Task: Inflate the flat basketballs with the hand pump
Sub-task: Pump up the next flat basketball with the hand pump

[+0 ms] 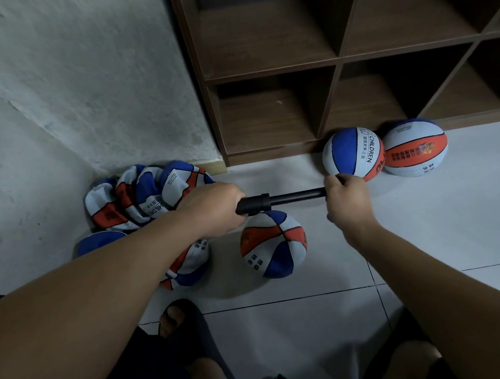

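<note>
— What have your hands got hold of?

— My left hand (pixel 213 207) is wrapped tight around the thick black barrel of the hand pump (pixel 281 200), and my right hand (pixel 348 200) is closed on its far end. The pump lies level between them, its thinner shaft running toward three o'clock.

— Where are the balls?

— A half-soft basketball (pixel 273 244) sits on the floor (pixel 434 230) just under the pump, at about six o'clock from it. The heap of flat basketballs (pixel 143 198) is piled at nine o'clock in the corner against the wall (pixel 45 103), with one more flat one (pixel 186 268) under my left forearm.

— Any finished?

— Two round balls rest at two o'clock against the foot of the brown shelf unit (pixel 337 61): one with blue panels (pixel 352 154), touching my right hand's knuckles in this view, and an orange-banded one (pixel 413 147) just beside it.
</note>
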A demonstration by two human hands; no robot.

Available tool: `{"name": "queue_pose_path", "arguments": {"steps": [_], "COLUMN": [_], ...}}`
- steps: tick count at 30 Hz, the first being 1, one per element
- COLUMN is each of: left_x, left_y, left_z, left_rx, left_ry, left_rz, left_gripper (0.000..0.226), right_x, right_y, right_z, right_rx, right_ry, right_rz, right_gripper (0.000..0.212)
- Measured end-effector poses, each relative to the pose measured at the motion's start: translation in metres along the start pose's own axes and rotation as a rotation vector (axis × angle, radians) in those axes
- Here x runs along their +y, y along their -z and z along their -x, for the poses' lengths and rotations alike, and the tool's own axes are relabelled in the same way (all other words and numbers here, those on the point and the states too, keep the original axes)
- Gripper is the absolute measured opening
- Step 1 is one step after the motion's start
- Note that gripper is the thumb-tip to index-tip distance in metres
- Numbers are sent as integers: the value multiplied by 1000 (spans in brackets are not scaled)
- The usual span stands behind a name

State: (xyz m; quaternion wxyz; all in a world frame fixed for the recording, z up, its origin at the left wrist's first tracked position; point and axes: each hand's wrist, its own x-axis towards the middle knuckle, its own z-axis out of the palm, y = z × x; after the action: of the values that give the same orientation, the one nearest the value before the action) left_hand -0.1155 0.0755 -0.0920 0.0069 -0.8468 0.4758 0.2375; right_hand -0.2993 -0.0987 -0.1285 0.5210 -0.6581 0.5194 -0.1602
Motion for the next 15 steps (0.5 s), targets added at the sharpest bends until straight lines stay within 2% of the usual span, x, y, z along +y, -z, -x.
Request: {"name": "queue_pose_path", "arguments": {"steps": [4, 15], "left_x": [10, 32], "left_y": [0, 6], "left_z": [0, 6], "left_rx": [-15, -23], "left_ry": [13, -12], "left_rz": [7, -34], "left_gripper": [24, 16], "right_x": [-9, -12], "right_y": [-15, -45], "right_z": [19, 41], "right_rx": [-6, -127], "right_ry": [60, 101], "right_rz": [42, 33], "right_gripper": [32, 35]}}
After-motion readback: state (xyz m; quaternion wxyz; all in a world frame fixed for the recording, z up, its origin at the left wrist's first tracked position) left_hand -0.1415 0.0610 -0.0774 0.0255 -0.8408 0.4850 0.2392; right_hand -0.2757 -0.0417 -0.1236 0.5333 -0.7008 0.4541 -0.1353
